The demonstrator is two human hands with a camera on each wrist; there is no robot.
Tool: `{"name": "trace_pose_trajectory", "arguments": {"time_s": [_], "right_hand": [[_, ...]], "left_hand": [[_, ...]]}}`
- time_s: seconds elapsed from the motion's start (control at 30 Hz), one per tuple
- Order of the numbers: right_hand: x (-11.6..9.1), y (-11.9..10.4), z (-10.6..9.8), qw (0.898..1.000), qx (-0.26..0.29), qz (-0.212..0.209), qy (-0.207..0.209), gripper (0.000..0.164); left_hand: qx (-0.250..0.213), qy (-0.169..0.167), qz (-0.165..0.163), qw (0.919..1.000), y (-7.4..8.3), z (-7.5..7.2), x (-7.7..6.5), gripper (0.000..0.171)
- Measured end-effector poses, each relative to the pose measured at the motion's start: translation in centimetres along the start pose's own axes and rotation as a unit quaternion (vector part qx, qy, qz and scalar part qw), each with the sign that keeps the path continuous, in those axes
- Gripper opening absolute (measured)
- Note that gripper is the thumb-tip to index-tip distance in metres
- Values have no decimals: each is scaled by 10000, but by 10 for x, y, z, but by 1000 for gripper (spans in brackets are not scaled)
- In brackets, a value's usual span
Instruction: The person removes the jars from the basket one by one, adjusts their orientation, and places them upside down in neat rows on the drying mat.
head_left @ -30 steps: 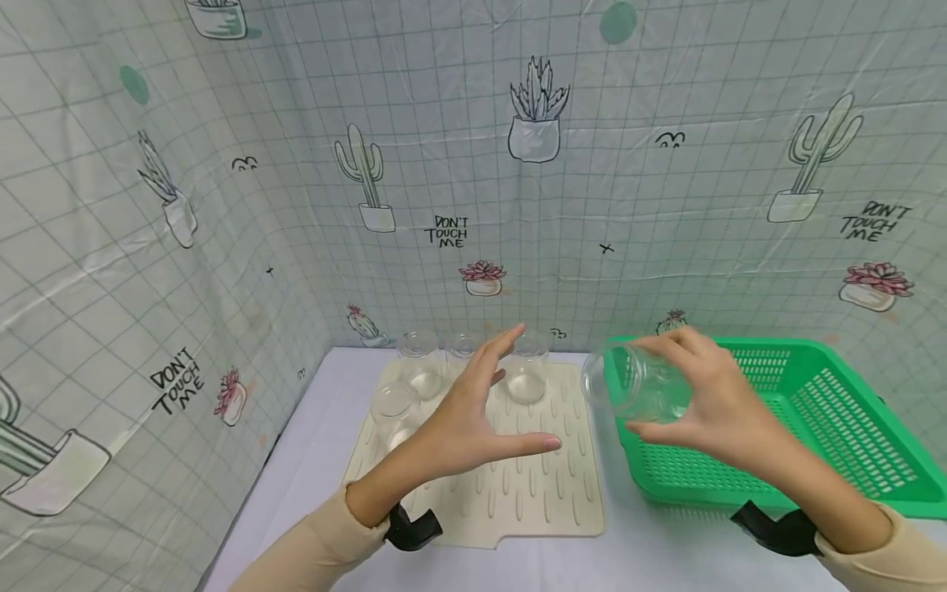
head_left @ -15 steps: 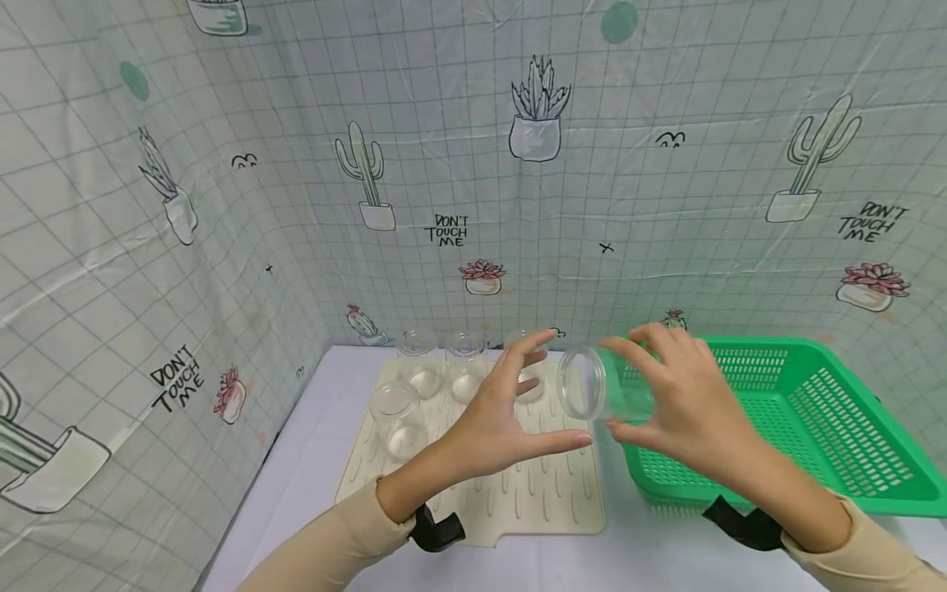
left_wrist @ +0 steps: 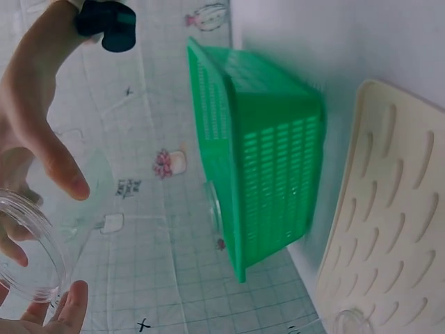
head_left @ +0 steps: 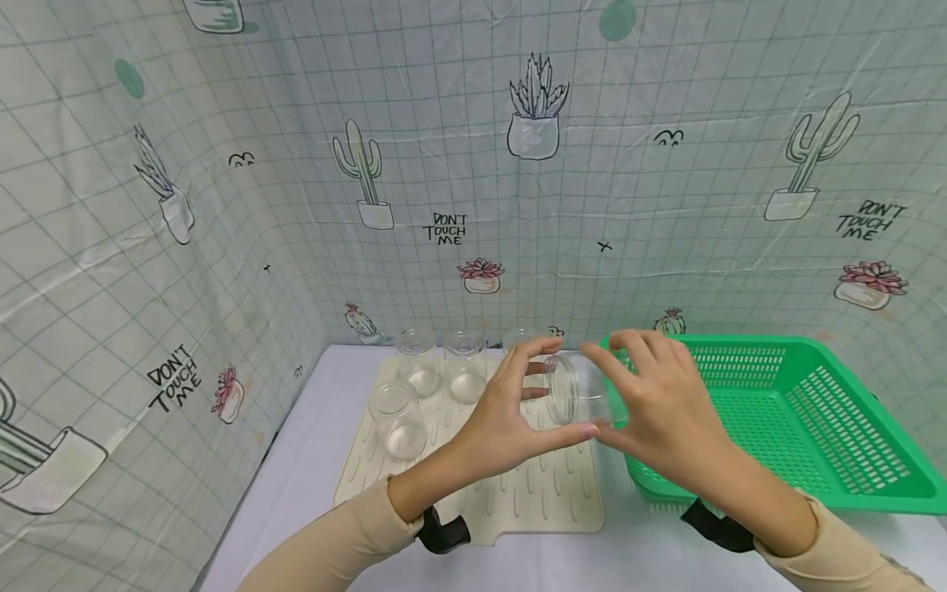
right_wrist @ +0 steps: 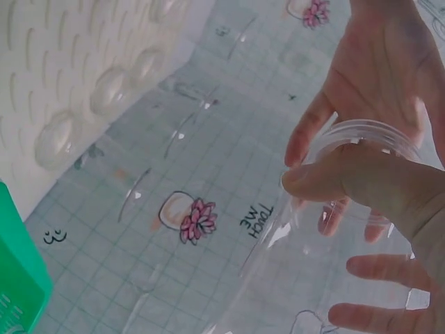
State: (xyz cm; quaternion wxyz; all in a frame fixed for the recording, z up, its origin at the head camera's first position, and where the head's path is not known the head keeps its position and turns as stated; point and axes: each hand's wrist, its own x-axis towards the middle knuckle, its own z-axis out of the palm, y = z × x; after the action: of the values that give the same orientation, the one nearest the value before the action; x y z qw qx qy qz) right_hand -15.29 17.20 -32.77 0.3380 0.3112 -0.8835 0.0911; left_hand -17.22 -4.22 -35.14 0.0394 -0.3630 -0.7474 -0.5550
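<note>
My right hand (head_left: 662, 395) grips a clear jar (head_left: 588, 390) that lies on its side in the air, its mouth toward the left. My left hand (head_left: 499, 415) is spread around the mouth, thumb below and fingers above, the fingertips right at the rim. In the right wrist view, the right thumb (right_wrist: 313, 182) crosses the jar near its threaded neck, with the left palm (right_wrist: 372, 76) facing it. The left wrist view shows the jar's ringed mouth (left_wrist: 52, 261) between both hands. Several more clear jars (head_left: 399, 419) stand upright on the beige ridged mat (head_left: 510, 501); one is partly hidden behind my left fingers.
A green perforated basket (head_left: 880, 485) stands on the right of the white-covered table (head_left: 296, 493); in the left wrist view, a clear rim (left_wrist: 214, 209) shows at its edge. A cloth with cactus prints (head_left: 429, 123) hangs behind and to the left.
My right hand has brought the jar leftward from over the basket's edge. The left hand has moved right, and the jar's mouth now lies between its thumb and fingers.
</note>
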Motion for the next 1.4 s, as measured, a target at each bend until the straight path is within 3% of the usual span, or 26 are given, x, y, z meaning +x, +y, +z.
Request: {"name": "trace_pose_trajectory", "arguments": {"time_s": [0.33, 0.6, 0.8, 0.97, 1.07, 1.23, 1.4], "right_hand": [[-3, -5, 6, 9989, -283, -219, 316, 82], [-7, -8, 10, 9987, -333, -85, 366, 81], [-11, -8, 13, 9990, -168, 51, 405, 92], [-14, -4, 10, 9966, 445, 384, 579, 106], [-17, 1, 6, 9875, 1083, 812, 808, 111], [-25, 8, 4, 9584, 2100, 1581, 1111, 124], [-33, 11, 8, 9309, 2771, 1910, 1419, 123]], "left_hand": [[-129, 31, -157, 9998, 0, 1, 0, 70], [-255, -93, -100, 9996, -5, -2, 2, 67], [-333, -167, -147, 9992, -9, -4, 2, 67], [-491, -130, -274, 9983, -10, -6, 1, 66], [-496, -113, -292, 9983, -11, -7, 2, 66], [-509, -43, -331, 9981, -12, -8, 2, 66], [-556, 1, -321, 9979, -12, -8, 3, 65]]}}
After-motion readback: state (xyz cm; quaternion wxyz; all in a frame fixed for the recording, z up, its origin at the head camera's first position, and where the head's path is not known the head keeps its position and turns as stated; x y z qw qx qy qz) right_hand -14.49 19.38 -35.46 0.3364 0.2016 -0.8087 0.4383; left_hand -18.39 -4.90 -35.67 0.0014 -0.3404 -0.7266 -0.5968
